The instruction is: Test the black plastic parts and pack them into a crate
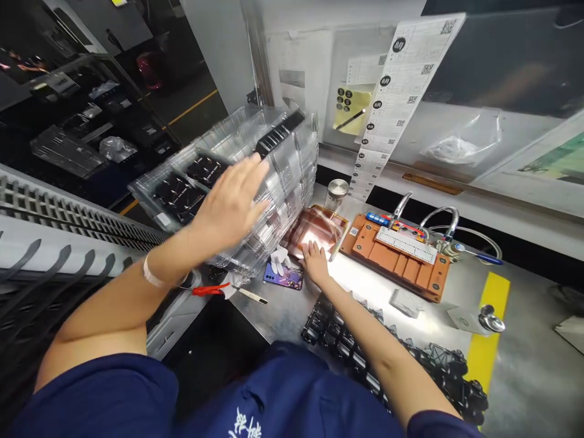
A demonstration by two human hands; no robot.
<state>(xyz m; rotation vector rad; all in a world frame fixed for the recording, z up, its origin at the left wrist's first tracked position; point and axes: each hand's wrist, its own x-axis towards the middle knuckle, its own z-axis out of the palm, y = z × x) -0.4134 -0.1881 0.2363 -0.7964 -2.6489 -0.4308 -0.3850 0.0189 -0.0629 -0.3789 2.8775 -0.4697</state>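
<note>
My left hand (235, 204) is raised beside and over a tall stack of clear plastic trays (283, 164), its fingers stretched out and nothing visible in it. Black parts (180, 196) with thin pins sit in the top tray, partly hidden by that hand. My right hand (316, 264) lies with fingers spread on the near edge of a shiny copper-coloured, see-through packet (314, 228). White crumpled gloves (279, 260) and a phone (285, 277) with a patterned back lie just left of my right hand.
An orange-brown fixture (401, 261) with hoses stands on the metal bench right of the packet. A row of black moulded parts (347, 340) lies under my right forearm. A lidded jar (337, 190) is behind the packet. Red-handled pliers (210, 290) lie at the left bench edge.
</note>
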